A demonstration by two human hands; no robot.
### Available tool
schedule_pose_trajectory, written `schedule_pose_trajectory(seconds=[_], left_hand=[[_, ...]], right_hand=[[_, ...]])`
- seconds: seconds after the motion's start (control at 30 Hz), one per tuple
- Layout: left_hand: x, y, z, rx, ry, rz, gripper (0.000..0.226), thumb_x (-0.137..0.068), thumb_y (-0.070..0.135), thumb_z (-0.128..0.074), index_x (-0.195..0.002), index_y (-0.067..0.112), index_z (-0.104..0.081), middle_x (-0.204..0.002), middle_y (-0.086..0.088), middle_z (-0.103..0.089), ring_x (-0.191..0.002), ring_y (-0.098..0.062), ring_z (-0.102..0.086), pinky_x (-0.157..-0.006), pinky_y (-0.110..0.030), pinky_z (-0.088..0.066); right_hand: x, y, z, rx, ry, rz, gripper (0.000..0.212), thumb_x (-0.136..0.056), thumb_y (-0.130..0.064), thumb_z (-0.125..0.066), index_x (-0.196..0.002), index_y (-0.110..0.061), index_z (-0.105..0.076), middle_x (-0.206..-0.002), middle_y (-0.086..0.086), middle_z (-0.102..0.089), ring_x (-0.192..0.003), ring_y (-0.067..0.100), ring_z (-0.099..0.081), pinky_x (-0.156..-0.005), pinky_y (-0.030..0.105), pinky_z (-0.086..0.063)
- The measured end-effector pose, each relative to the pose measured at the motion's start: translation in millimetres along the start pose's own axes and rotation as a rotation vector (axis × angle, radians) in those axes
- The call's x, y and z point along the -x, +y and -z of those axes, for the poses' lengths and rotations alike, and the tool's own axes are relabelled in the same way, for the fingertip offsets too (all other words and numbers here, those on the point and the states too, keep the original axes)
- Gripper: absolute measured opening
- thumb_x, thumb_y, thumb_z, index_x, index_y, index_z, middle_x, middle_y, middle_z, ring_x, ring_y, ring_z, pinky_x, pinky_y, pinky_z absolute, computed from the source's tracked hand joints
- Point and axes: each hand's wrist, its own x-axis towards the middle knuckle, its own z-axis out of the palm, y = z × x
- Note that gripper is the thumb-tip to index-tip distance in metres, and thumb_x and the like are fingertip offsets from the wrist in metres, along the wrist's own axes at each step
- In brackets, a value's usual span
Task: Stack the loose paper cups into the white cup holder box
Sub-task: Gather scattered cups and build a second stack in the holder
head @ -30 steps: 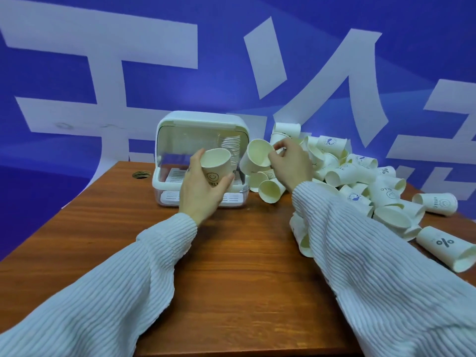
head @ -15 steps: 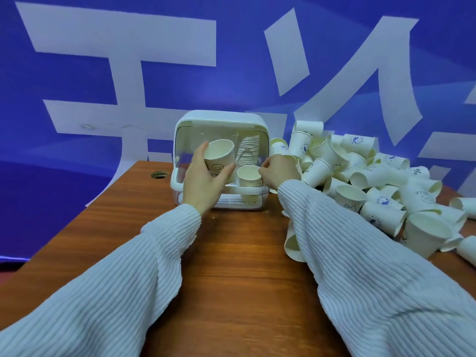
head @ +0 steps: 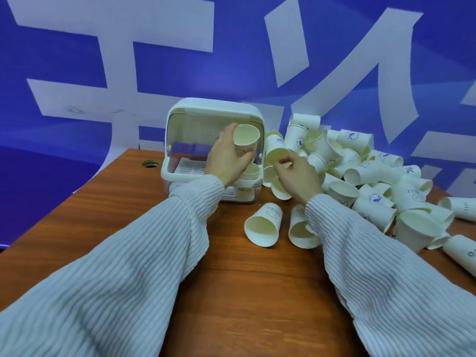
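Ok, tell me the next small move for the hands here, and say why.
Probably lower the cup in the left hand into the white box and let go. That cup is gripped upright right at the box's open front, while the right hand pinches the rim of another cup beside the pile, ready to follow.

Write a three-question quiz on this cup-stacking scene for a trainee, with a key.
1. True or false: the left hand grips a cup in front of the box.
2. On which side of the box does the cup pile lie? A) left B) right C) behind
3. Fill in: the right hand pinches a cup by its ____.

Key: 1 true; 2 B; 3 rim
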Motion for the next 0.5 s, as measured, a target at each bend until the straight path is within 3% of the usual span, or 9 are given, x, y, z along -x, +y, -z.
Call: schedule_pose_trajectory(seconds=[0.13,0.23,0.33,0.4,0.47,0.5], left_hand=[[-3,-5,-12,-0.147,-0.224,0.097,0.072,-0.079,0.058,-0.071,-0.141,0.026,-0.051,-0.134,-0.005,-0.062,-0.121,-0.027,-0.061,-0.100,-0.048,-0.053],[3,-13,-17,-0.282,-0.336,0.130,0.075,-0.077,0.081,-0.041,-0.126,0.027,-0.060,-0.122,-0.005,-0.069,-0.113,-0.030,-0.064,-0.097,-0.049,-0.052],[8,-16,-14,-0.541,-0.392,0.071,0.077,-0.096,0.072,-0.022,-0.139,0.017,-0.053,-0.141,-0.012,-0.060,-0.129,-0.034,-0.056,-0.105,-0.051,-0.043],[9,-17,-10,-0.639,-0.432,0.011,0.076,-0.102,0.066,-0.019,-0.153,0.015,-0.042,-0.162,-0.009,-0.040,-0.149,-0.030,-0.036,-0.116,-0.055,-0.030],[12,-13,-7,-0.606,-0.473,-0.013,0.076,-0.104,0.065,-0.019,-0.162,0.017,-0.028,-0.172,-0.005,-0.018,-0.159,-0.027,-0.011,-0.124,-0.055,-0.015],[15,-10,-4,-0.548,-0.437,-0.057,0.073,-0.104,0.063,-0.023,-0.161,0.019,-0.030,-0.171,-0.006,-0.020,-0.159,-0.028,-0.011,-0.125,-0.054,-0.016]], right_hand=[[4,10,20,-0.044,0.020,-0.047,0.040,-0.084,-0.053,-0.052,-0.116,-0.035,-0.065,-0.105,-0.003,-0.073,-0.100,0.021,-0.068,-0.092,0.044,-0.055],[4,17,29,-0.082,0.028,-0.066,0.036,-0.080,-0.057,-0.052,-0.109,-0.039,-0.063,-0.101,-0.005,-0.073,-0.098,0.020,-0.070,-0.093,0.046,-0.056],[6,24,33,-0.092,0.015,-0.060,0.031,-0.082,-0.050,-0.056,-0.109,-0.036,-0.065,-0.092,-0.005,-0.074,-0.095,0.019,-0.071,-0.093,0.045,-0.056],[9,25,37,-0.079,-0.056,-0.014,0.024,-0.088,-0.041,-0.062,-0.109,-0.030,-0.069,-0.083,-0.006,-0.074,-0.090,0.016,-0.072,-0.090,0.042,-0.057],[13,25,44,-0.023,-0.162,0.054,0.018,-0.092,-0.037,-0.066,-0.106,-0.027,-0.073,-0.084,-0.008,-0.074,-0.091,0.013,-0.071,-0.087,0.036,-0.057],[16,24,50,0.012,-0.196,0.089,0.018,-0.093,-0.037,-0.066,-0.106,-0.027,-0.074,-0.088,-0.010,-0.073,-0.094,0.012,-0.070,-0.086,0.033,-0.055]])
